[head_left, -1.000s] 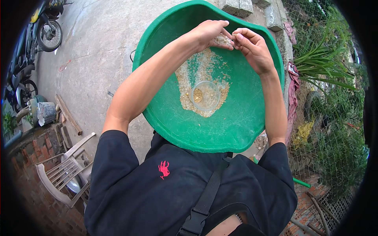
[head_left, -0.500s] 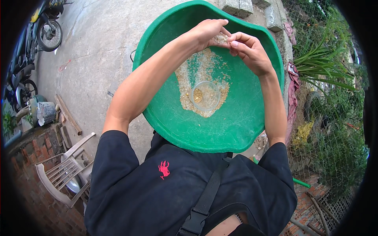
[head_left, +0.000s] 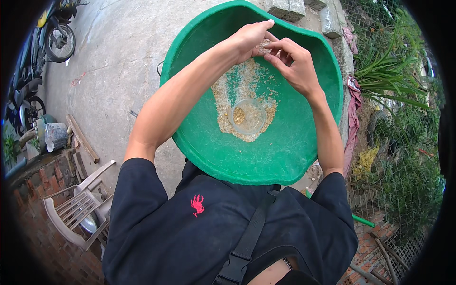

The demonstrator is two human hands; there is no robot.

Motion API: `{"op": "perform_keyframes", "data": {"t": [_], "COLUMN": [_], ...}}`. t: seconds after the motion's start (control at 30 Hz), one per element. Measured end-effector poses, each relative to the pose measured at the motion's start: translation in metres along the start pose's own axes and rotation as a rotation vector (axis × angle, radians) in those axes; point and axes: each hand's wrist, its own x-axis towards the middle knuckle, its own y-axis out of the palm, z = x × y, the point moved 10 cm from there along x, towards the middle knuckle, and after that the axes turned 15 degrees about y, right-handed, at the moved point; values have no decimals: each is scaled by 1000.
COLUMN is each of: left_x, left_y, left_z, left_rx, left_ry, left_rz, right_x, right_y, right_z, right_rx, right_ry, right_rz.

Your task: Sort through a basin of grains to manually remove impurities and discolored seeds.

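Observation:
Over the far side of a large green plastic basin [head_left: 280, 152], my left hand [head_left: 248, 42] is cupped around a small heap of pale grain [head_left: 262, 46]. My right hand [head_left: 295, 64] reaches across to it, thumb and fingertips pinched at the heap; whatever sits between those tips is too small to make out. Below the hands, more husky grain [head_left: 223, 102] is spread over the basin floor. On that grain rests a round clear plastic tub [head_left: 254, 122] with some golden kernels [head_left: 238, 115] showing in it.
The basin lies against my lap on concrete ground [head_left: 114, 52]. To the left are parked motorbikes [head_left: 59, 42], a plank [head_left: 82, 137] and a plastic chair [head_left: 78, 209]. Concrete blocks [head_left: 331, 23] lie beyond the basin; wire fencing and plants [head_left: 394, 76] stand at right.
My right hand has shifted slightly left and nearer to me, its fingers now further over the left palm. The left hand stays almost still; the tub and basin have not visibly moved.

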Motion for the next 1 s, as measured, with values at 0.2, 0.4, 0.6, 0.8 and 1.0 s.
{"op": "perform_keyframes", "data": {"t": [0.2, 0.4, 0.6, 0.8, 1.0], "left_x": [-14, -15, -17, -18, -15], "left_y": [12, 19, 30, 37, 31], "left_z": [-7, 0, 4, 2, -1], "left_rx": [-56, -56, -64, -76, -121], "left_ry": [-49, -58, -74, -37, -41], "left_rz": [-27, 9, 122, 150, 69], "right_x": [0, -1, -4, -1, 4], "right_y": [-6, -3, -2, -2, -1], "right_z": [-6, -17, -20, -32, -36], "right_rx": [-78, -286, -370, -255, -115], "right_ry": [15, 39, 107, 193, 157], "right_rz": [-167, -245, -276, -238, -164]}}
